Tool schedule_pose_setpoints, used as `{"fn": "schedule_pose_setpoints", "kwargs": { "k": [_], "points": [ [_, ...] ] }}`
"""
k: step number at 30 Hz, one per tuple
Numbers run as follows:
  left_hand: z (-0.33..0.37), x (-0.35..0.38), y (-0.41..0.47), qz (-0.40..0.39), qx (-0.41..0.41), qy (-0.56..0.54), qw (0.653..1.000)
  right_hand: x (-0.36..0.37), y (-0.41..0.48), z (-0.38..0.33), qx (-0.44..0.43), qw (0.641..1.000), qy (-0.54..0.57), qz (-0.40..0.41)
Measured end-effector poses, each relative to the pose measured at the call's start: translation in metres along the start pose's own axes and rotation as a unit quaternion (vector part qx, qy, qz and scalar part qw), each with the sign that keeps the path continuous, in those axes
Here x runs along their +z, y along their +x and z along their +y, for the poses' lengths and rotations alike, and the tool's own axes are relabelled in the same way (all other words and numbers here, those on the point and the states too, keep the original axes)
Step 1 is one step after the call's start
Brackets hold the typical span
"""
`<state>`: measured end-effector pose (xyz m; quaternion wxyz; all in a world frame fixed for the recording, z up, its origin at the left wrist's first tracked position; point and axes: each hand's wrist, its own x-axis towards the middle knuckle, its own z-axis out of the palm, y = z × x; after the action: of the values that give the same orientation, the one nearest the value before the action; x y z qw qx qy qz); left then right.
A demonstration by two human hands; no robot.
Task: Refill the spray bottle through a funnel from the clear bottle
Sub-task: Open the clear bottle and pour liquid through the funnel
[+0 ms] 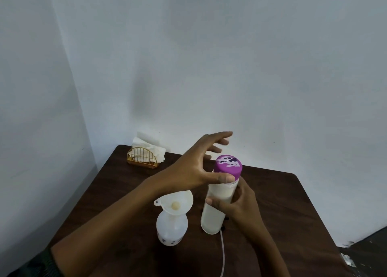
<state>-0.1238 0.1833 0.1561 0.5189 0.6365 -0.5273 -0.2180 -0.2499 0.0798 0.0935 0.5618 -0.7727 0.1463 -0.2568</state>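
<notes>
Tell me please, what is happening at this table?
A person works with two bottles. The right hand holds the clear bottle upright on the table; the bottle contains milky liquid, and its purple cap is on. The left hand is spread over the cap, thumb against its edge. Beside it, a funnel sits in the spray bottle. Nothing is pouring now.
</notes>
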Motion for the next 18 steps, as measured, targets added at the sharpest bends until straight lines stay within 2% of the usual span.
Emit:
{"fn": "schedule_pose_setpoints", "kwargs": {
  "k": [4,8,15,18],
  "points": [
    [0.005,0.002,-0.001,-0.066,-0.008,-0.082,0.994,0.002,0.002,0.000,0.001,1.000,-0.002,-0.002],
    [0.007,-0.015,-0.005,-0.063,-0.020,-0.095,0.993,0.001,0.003,0.003,0.000,1.000,-0.002,0.003],
    [0.006,-0.023,0.001,-0.015,-0.001,0.028,0.999,-0.001,0.006,0.004,-0.009,1.000,-0.017,0.011],
    [0.006,-0.014,0.007,-0.014,0.011,0.035,0.999,0.001,0.006,0.003,-0.005,1.000,-0.013,0.009]
  ]
}}
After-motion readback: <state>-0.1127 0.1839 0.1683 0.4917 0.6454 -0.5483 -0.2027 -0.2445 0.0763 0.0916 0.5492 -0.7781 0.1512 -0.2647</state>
